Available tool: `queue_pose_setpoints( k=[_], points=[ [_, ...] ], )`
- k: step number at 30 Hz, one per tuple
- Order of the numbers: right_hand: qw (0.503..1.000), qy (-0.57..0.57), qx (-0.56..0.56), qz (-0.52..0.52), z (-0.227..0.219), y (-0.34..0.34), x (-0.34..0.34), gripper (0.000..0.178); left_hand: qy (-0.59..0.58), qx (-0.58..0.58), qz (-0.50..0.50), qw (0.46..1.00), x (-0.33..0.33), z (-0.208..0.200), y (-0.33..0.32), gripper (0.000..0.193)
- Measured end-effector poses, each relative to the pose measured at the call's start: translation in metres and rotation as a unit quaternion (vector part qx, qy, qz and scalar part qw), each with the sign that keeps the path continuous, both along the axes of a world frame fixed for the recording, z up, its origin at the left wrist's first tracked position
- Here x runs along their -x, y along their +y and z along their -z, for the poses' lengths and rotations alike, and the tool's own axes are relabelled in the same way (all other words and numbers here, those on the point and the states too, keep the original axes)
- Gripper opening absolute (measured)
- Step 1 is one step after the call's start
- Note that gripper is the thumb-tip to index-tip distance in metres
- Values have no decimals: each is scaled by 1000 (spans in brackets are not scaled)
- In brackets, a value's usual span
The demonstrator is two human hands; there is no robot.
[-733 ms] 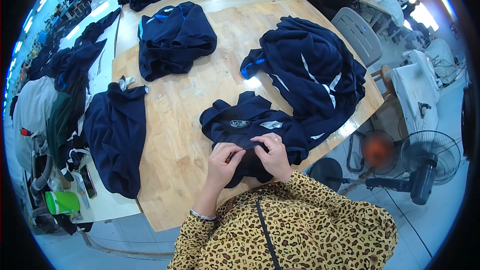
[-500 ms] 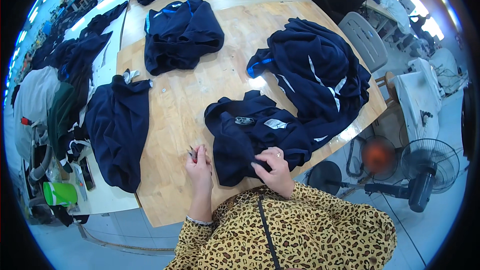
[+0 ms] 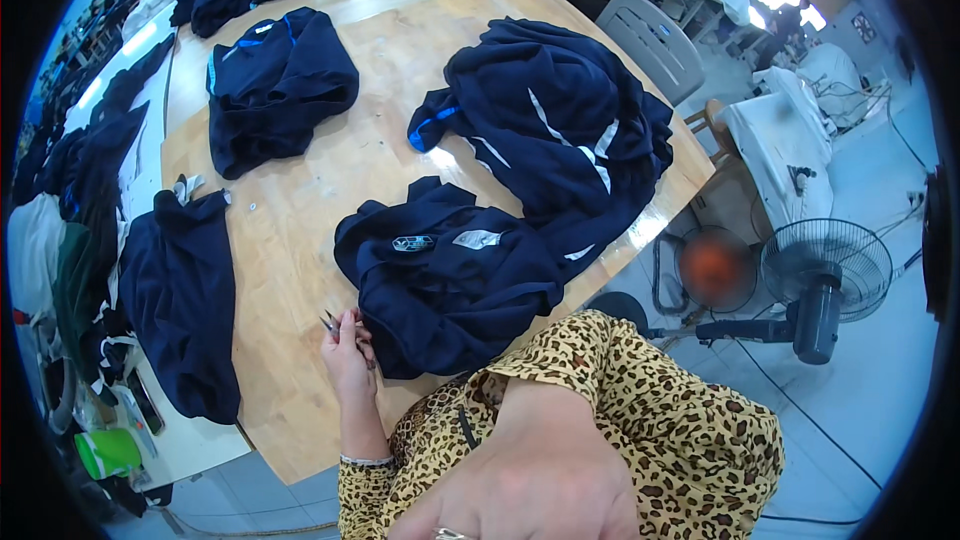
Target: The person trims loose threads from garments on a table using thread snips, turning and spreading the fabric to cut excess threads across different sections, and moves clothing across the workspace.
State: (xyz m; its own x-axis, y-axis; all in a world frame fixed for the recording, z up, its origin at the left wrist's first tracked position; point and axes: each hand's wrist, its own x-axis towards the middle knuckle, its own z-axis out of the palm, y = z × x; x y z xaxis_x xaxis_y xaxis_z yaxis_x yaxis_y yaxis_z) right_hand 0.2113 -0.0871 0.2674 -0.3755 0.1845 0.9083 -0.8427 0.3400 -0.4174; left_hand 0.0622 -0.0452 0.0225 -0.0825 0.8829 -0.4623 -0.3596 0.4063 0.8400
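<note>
My left hand (image 3: 350,355) is closed around a small pair of thread snips (image 3: 329,322), whose two pointed metal tips stick out above the fingers. It is beside the left edge of a dark navy garment (image 3: 440,285) that lies crumpled on the wooden table (image 3: 290,270). A white label and a pale printed mark show on the garment. My right hand (image 3: 530,490) is raised close to the camera, away from the cloth, with its back showing and a ring on one finger. Its fingers are mostly hidden or cut off by the lower edge.
A large navy pile (image 3: 560,110) with white strips lies at the right. Another folded navy garment (image 3: 280,90) is at the far left, and one more (image 3: 185,305) hangs over the left edge. A standing fan (image 3: 825,275) and a grey chair (image 3: 655,45) stand to the right.
My right hand has left the garment and come up close to the camera. The view has swung, so the table appears farther left. My left hand still grips the snips, now nearer the garment.
</note>
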Motion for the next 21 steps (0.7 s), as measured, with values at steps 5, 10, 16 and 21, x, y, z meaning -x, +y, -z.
queue_pose_setpoints(
  k=[5,10,16,21],
  points=[
    [997,20,63,31,-3,-5,-9,53,0,-31,-5,1000,3,-2,12,21],
    [990,69,-16,123,-7,-3,-16,41,17,-31,44,998,-8,-13,32,22],
    [863,73,-126,483,4,8,-42,19,163,-48,-29,985,1,0,33,23],
    [745,169,-126,633,-13,4,-32,32,191,-109,3,976,-5,13,34,21]
  ],
)
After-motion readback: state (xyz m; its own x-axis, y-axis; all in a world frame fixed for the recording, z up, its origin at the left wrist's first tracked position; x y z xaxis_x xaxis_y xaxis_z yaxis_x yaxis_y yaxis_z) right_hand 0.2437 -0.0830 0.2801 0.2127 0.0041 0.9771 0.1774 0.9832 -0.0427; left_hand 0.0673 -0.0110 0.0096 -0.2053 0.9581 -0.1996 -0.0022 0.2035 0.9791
